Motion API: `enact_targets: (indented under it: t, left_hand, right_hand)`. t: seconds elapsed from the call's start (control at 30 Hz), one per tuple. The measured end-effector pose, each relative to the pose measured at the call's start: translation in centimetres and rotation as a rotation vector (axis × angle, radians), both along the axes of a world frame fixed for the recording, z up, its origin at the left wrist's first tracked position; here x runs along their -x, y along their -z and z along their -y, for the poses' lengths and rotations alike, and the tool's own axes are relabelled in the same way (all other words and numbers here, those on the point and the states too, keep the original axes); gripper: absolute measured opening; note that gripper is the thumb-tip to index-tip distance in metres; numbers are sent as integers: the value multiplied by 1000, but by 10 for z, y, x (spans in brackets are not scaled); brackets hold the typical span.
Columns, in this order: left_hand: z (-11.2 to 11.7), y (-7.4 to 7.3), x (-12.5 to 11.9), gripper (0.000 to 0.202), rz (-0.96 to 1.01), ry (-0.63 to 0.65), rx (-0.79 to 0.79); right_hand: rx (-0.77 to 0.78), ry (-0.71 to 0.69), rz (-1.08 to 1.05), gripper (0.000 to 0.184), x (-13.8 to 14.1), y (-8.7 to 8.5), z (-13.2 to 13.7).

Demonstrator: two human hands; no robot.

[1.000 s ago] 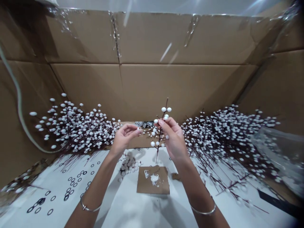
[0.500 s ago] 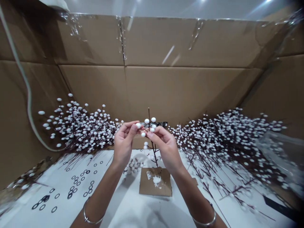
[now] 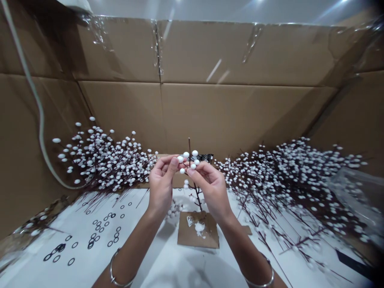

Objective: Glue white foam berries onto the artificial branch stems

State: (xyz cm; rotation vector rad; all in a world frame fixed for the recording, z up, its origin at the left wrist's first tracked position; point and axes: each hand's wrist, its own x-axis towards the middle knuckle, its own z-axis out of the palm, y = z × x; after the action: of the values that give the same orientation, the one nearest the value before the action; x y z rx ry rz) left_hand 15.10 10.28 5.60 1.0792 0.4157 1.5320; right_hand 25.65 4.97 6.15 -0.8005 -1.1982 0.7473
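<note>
Between my hands stands a dark brown branch (image 3: 197,197) bearing several white berries near its top. Its bare tip points up. My left hand (image 3: 162,184) is closed, with thumb and forefinger pinching a white berry (image 3: 180,159) just left of the stem. The fingers of my right hand (image 3: 211,188) are closed around the branch, right below a pair of its berries; they hide part of the stem. Under the hands, a cardboard square (image 3: 192,239) with smears and a blob of white paste lies on the white table (image 3: 150,260).
Bunches of white-berry branches are heaped at the left (image 3: 111,160) and the right (image 3: 270,172). Several black rings (image 3: 101,229) are scattered over the table's left side. A loose cluster of white berries (image 3: 174,210) lies behind the cardboard square. Cardboard walls (image 3: 240,116) enclose the back and sides.
My left hand has moved slightly right, bringing the pinched white berry closer to the stem. My right hand keeps its hold on the branch. The whole view has shifted a little.
</note>
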Motion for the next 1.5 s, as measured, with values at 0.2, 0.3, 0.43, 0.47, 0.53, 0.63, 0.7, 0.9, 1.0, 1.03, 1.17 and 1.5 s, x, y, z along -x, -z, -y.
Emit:
enact_targets:
  t: [0.2,0.3,0.43,0.47,0.53,0.63,0.7,0.9,1.0,1.03,1.17,1.5]
  left_hand:
    - [1,2,0,21,1,-1,-4]
    - [1,3,-1,21,-4,-4,-25]
    - [1,5,-1,19,-2,-11,-45]
    - [1,5,-1,18,-3,-17,-48]
    - [1,5,-2,17,-5,-30,-57]
    - [1,5,-2,15,-4,-46,-71]
    - [2,5,-2,14,-8,-56,-79]
    - [4,5,-3,14,-13,-73,-98]
    - [4,5,-3,12,-2,-56,-107]
    - [4,5,-2,11,-1,-47,-111]
    - [4,5,-3,10,0,-44,-114]
    - [-1,5,-2,14,-68,-33,-131]
  right_hand:
    - [-8,25,4,11,0,2,0]
    - [-6,37,4,12,0,2,-1]
    - [-2,75,7,13,1,3,-1]
    - [-6,92,12,14,2,3,-1]
    - [-17,129,31,15,3,3,0]
    - [-28,177,59,15,6,4,2]
    - [-33,205,81,15,7,3,4]
    - [-72,288,151,14,8,3,5]
    - [-81,303,161,14,8,3,5]
    - [-82,305,163,14,8,3,5]
    - [-76,322,180,14,7,3,5]
    - [-41,264,153,14,1,3,0]
